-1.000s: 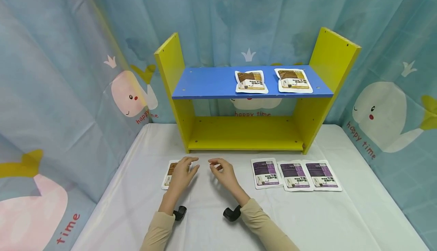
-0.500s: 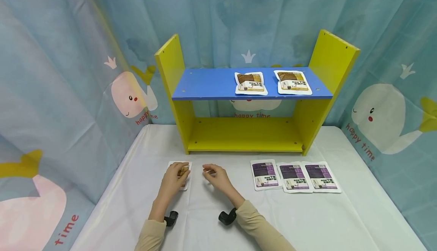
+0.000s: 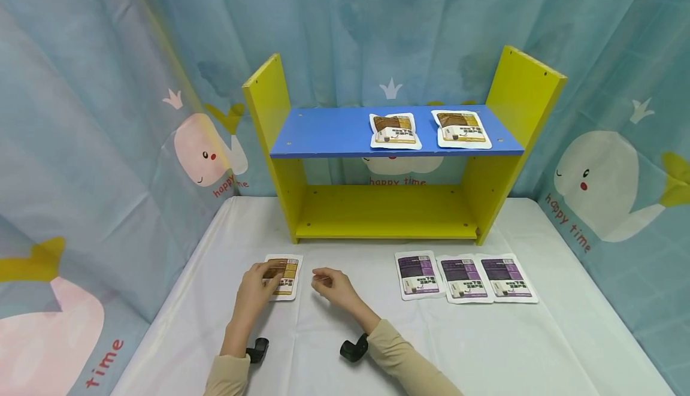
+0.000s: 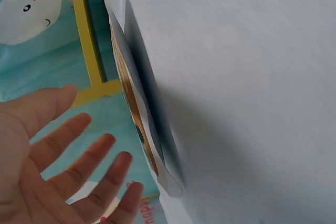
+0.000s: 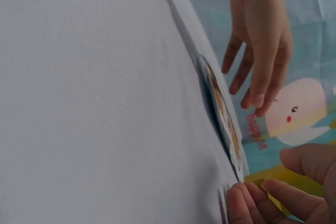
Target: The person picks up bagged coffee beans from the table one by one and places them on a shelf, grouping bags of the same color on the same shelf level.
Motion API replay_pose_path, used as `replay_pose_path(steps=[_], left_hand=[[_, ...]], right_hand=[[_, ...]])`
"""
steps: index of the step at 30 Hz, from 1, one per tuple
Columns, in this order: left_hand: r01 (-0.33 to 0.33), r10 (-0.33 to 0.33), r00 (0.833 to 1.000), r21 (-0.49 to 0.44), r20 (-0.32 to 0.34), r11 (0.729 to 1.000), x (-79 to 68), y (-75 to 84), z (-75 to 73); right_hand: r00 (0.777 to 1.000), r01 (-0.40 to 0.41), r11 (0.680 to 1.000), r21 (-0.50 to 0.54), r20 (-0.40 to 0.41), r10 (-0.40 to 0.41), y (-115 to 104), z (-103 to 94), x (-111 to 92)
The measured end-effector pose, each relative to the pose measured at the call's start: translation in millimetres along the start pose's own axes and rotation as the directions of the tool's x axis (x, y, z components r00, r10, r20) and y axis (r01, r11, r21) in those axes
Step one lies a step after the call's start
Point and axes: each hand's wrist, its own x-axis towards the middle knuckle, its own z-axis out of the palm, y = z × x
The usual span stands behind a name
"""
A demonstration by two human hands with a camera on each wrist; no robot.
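A white-edged pouch with a brown and yellow print (image 3: 286, 277) lies flat on the white table, left of centre. My left hand (image 3: 254, 291) hovers over its left side, partly covering it in the head view. In the left wrist view the fingers (image 4: 89, 156) are spread and apart from the pouch (image 4: 134, 98). My right hand (image 3: 336, 289) hovers to the right of the pouch, fingers loosely bent and holding nothing. Two similar brown pouches, one towards the middle (image 3: 396, 131) and one at the right (image 3: 462, 129), lie on the blue shelf board (image 3: 329, 132).
A yellow shelf unit (image 3: 385, 211) with a blue upper board stands at the back of the table. Several purple pouches (image 3: 466, 279) lie in a row on the table at right, two of them touching or overlapping. Blue curtains with whale prints (image 3: 196, 150) surround the table.
My left hand has moved left and towards me, uncovering the right part of the brown pouch. My right hand has shifted a little left and towards me. The pouches appear unmoved.
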Motion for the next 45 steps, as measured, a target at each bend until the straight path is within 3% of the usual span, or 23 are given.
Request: replay_pose_path(steps=[6, 17, 45], left_hand=[[0.075, -0.077, 0.997, 0.058, 0.021, 0.995, -5.1, -5.1, -6.9], [0.186, -0.188, 0.98, 0.043, 0.071, 0.982, -10.0, -6.5, -12.3], [0.181, -0.181, 0.977, 0.006, 0.113, 0.983, -12.3, -7.2, -12.5]], right_hand=[[0.999, -0.033, 0.997, 0.063, 0.036, 0.031, -2.0, 4.6, -0.4], [0.995, -0.074, 0.989, 0.13, 0.081, 0.063, -2.2, 7.9, 3.4], [0.993, -0.073, 0.983, 0.17, 0.105, 0.056, -6.3, 22.4, 5.6]])
